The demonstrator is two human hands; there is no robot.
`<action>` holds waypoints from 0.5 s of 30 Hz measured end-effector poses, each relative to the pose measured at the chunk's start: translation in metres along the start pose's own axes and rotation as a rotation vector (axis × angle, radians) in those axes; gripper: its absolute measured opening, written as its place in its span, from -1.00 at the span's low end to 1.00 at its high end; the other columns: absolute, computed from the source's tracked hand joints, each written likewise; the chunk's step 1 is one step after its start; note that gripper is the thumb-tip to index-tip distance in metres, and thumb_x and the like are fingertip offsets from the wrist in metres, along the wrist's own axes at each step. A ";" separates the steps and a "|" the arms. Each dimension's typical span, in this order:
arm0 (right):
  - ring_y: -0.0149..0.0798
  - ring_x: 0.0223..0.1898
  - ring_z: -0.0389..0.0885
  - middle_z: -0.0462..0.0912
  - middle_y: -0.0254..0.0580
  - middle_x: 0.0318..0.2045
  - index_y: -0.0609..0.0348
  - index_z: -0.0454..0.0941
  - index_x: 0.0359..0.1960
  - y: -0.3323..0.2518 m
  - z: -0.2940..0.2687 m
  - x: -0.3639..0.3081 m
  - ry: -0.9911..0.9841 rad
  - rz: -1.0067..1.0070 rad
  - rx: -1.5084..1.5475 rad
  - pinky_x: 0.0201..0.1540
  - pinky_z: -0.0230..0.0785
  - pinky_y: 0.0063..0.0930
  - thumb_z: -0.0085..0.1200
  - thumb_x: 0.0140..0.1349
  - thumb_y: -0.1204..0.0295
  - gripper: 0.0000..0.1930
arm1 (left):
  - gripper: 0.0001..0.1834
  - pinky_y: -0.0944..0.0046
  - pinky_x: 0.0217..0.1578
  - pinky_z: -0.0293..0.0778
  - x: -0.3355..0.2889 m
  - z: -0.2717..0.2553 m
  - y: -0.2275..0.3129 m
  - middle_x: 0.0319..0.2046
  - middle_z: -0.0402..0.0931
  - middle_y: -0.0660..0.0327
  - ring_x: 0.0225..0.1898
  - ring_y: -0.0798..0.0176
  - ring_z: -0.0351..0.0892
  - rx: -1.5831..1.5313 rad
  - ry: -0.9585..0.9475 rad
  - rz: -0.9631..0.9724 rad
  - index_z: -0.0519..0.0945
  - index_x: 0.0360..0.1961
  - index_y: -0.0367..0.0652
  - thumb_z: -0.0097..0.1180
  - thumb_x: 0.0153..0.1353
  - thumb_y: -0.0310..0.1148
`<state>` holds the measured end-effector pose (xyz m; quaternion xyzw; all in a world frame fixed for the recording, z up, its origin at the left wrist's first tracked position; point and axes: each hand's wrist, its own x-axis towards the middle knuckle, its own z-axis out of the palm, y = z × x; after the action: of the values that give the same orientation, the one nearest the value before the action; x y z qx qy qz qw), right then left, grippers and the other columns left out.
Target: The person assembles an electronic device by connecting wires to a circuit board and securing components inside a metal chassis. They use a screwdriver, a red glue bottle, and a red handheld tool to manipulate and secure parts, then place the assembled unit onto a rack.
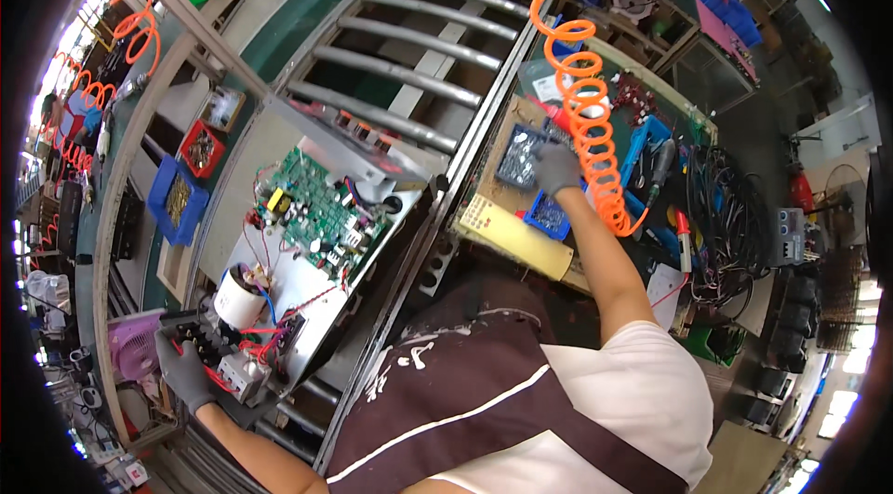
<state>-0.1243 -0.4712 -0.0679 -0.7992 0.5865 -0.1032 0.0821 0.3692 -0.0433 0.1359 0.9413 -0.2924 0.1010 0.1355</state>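
On the roller conveyor sits an open metal chassis with a green circuit board, a white cylindrical part and red wires. My left hand, in a grey glove, is closed on the black end panel at the chassis's near left end, beside a small metal block. My right hand, also gloved, reaches into a dark tray of small metal fasteners. Its fingers are bent together at the tray's right side; whatever they pinch is too small to make out.
An orange coiled hose hangs just right of my right hand. Next to the tray are a blue bin of screws and a yellow block. Farther right lie a power driver and black cables. Blue and red bins stand left.
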 end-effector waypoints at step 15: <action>0.05 -0.22 0.56 0.59 0.18 -0.31 0.32 0.61 -0.36 0.024 0.069 0.017 0.097 0.073 0.087 -0.09 0.36 -0.18 0.09 0.02 0.35 -0.74 | -0.46 0.09 -0.01 0.30 -0.001 0.014 -0.018 -0.12 0.44 -0.10 -0.06 -0.12 0.43 -0.045 0.077 0.030 0.35 0.07 -0.35 -0.04 -0.05 -0.55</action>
<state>-0.1240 -0.4938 -0.1396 -0.7669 0.6136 -0.1640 0.0921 0.3804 -0.0327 0.1185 0.9289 -0.3033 0.1328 0.1662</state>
